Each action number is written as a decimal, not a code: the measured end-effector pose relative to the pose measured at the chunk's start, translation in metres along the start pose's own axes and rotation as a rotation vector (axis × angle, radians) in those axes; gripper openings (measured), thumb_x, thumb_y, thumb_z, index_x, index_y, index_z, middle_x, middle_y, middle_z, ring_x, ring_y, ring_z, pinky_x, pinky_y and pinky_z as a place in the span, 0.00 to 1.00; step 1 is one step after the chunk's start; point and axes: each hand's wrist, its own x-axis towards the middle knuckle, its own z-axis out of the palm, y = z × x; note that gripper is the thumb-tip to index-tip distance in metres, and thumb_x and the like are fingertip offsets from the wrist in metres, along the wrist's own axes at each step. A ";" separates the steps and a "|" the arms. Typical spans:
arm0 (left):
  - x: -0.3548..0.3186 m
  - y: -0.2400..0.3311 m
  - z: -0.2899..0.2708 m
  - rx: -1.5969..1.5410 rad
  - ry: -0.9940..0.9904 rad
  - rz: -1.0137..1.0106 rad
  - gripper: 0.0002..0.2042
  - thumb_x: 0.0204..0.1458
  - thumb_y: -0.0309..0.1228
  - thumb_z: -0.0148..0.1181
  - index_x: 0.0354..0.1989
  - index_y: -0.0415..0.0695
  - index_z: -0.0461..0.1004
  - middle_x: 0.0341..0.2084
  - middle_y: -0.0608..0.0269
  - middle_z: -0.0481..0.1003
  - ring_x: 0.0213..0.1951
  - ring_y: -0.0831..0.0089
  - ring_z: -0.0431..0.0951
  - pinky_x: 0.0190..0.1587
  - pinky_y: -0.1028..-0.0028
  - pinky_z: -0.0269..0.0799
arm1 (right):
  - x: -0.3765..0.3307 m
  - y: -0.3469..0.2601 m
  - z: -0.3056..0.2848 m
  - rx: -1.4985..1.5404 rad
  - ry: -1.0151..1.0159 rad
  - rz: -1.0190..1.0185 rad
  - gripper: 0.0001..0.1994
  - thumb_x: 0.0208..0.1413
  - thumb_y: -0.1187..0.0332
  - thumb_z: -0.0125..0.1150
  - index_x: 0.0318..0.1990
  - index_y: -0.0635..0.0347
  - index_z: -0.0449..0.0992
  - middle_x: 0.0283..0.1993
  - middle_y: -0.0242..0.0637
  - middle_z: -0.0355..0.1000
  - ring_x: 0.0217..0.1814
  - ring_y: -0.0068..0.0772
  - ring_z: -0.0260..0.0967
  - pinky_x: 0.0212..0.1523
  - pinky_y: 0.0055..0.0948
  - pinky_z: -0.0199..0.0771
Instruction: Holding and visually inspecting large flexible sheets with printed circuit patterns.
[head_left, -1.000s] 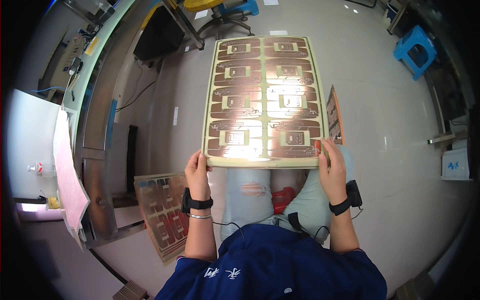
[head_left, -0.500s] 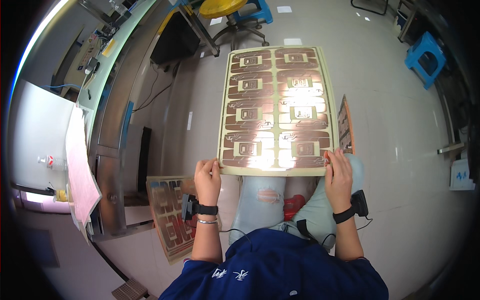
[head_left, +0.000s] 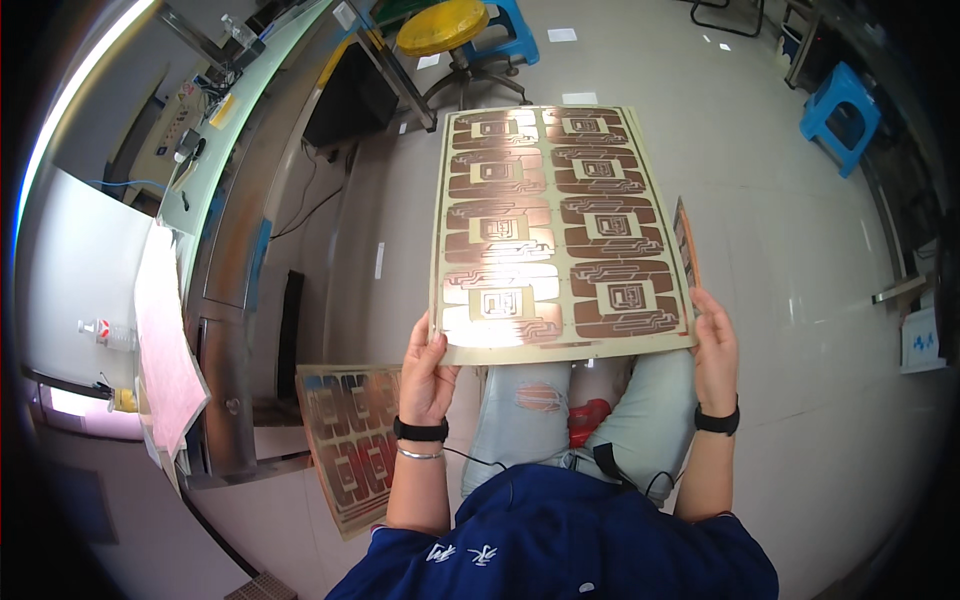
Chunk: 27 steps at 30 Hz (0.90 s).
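A large pale circuit board panel (head_left: 555,235) with rows of copper patterns is held out above my knees. My left hand (head_left: 430,372) grips its near left corner, thumb on top and fingers underneath. At the near right corner, my right hand (head_left: 713,350) is closed around the side edge, its fingers partly hidden. Bright glare covers the near left patterns. Below my left forearm a second patterned panel (head_left: 350,440) stands tilted near the cabinet. Another panel with an orange edge (head_left: 688,245) shows beside the held one, mostly hidden by it.
A long bench with a green top (head_left: 228,125) runs along the left, with a pink sheet (head_left: 165,350) hanging from it. Ahead are a yellow round stool (head_left: 442,27) and a blue stool (head_left: 510,32). Another blue stool (head_left: 842,115) stands at the far right.
The panel has tilted, and the glare has moved from its right column to its left. My right hand has shifted outward onto the side edge; my left wrist has turned, with the thumb now on top.
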 end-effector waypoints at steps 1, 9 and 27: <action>-0.004 -0.002 -0.002 -0.035 -0.023 -0.009 0.19 0.55 0.24 0.49 0.56 0.40 0.57 0.47 0.56 0.69 0.47 0.70 0.73 0.48 0.71 0.73 | 0.000 -0.004 -0.003 0.228 0.047 0.064 0.18 0.62 0.71 0.40 0.58 0.66 0.58 0.55 0.46 0.64 0.50 0.26 0.66 0.49 0.24 0.68; -0.029 -0.008 -0.026 -0.087 -0.162 -0.088 0.23 0.52 0.22 0.53 0.57 0.43 0.57 0.47 0.61 0.69 0.46 0.76 0.72 0.50 0.73 0.70 | -0.007 -0.011 -0.054 0.319 -0.137 0.136 0.20 0.63 0.65 0.39 0.60 0.63 0.57 0.48 0.41 0.69 0.31 0.16 0.70 0.26 0.11 0.69; -0.027 -0.014 -0.003 -0.362 -0.028 -0.031 0.26 0.54 0.31 0.52 0.60 0.40 0.53 0.54 0.56 0.63 0.56 0.64 0.64 0.59 0.64 0.60 | -0.014 -0.028 -0.007 0.646 0.011 0.047 0.19 0.59 0.73 0.46 0.58 0.64 0.57 0.50 0.39 0.66 0.50 0.28 0.66 0.50 0.27 0.69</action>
